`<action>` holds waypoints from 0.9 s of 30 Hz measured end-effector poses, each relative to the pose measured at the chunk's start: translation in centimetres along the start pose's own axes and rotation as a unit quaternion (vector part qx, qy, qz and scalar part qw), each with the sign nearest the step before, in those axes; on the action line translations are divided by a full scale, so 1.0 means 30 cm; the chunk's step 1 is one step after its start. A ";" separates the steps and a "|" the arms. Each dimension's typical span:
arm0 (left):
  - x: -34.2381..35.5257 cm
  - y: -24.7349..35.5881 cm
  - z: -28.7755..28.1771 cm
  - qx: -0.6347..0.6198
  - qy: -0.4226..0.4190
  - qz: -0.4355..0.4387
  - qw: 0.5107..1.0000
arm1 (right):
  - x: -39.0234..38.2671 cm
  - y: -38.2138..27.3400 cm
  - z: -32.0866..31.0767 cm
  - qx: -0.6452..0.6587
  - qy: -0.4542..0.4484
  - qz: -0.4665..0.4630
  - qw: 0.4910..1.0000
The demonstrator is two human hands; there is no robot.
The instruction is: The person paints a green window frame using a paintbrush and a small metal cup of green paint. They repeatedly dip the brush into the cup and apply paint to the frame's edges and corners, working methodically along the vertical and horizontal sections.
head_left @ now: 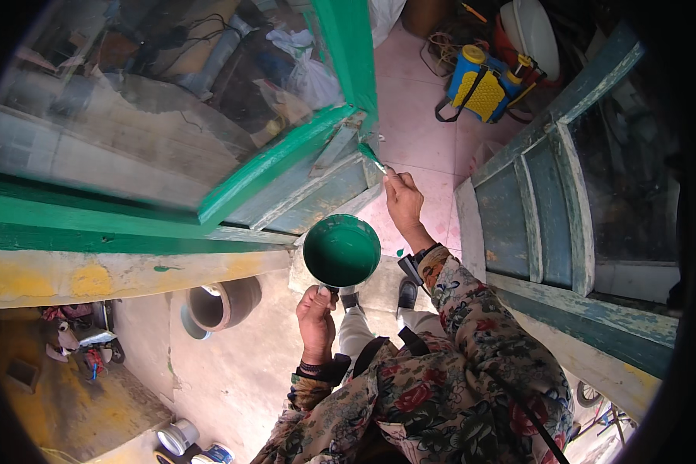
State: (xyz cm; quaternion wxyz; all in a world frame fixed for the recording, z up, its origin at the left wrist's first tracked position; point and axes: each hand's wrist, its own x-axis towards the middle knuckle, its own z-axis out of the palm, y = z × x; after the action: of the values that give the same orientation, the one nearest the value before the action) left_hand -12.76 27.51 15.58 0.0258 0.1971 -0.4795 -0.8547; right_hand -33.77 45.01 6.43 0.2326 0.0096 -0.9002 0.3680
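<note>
My left hand (315,325) is closed round the handle of a round paint pot (312,233), held upright at waist height. Green paint (342,255) fills its lower part. Out in front, my right hand (404,205) pinches a small paintbrush (373,159) with green-coated bristles. The bristle end lies at the edge of the left door leaf (353,77); I cannot tell whether it touches. Fresh-looking green covers this door's upper frame and the bars round its glass. Its lower panel (317,203) shows worn blue-grey and bare patches.
At right stands another door leaf (545,209) with peeling blue-grey paint. A blue and yellow backpack sprayer (483,83) sits on the pink tiled floor (417,139) beyond. A large jar (228,301) is near the left wall; a white bucket (178,437) stands lower left. Green drips spot the sill.
</note>
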 end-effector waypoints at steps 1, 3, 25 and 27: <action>-0.001 0.000 0.000 0.002 -0.001 0.001 1.000 | 0.002 0.009 -0.007 0.037 0.048 -0.002 0.998; -0.005 -0.004 -0.004 0.001 -0.002 -0.001 1.000 | 0.021 0.028 -0.010 0.101 0.118 0.017 0.988; -0.020 -0.018 -0.005 0.021 0.000 -0.011 1.000 | -0.003 0.017 0.057 0.097 0.046 -0.007 0.994; -0.024 -0.020 -0.006 0.020 0.003 -0.011 1.000 | -0.013 0.008 0.063 0.079 0.030 -0.020 0.996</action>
State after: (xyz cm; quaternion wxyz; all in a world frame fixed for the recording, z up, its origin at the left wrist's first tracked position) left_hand -11.95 27.85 15.23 0.0136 0.2060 -0.4945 -0.8443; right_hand -34.23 43.88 4.93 0.2653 0.0350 -0.8604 0.4336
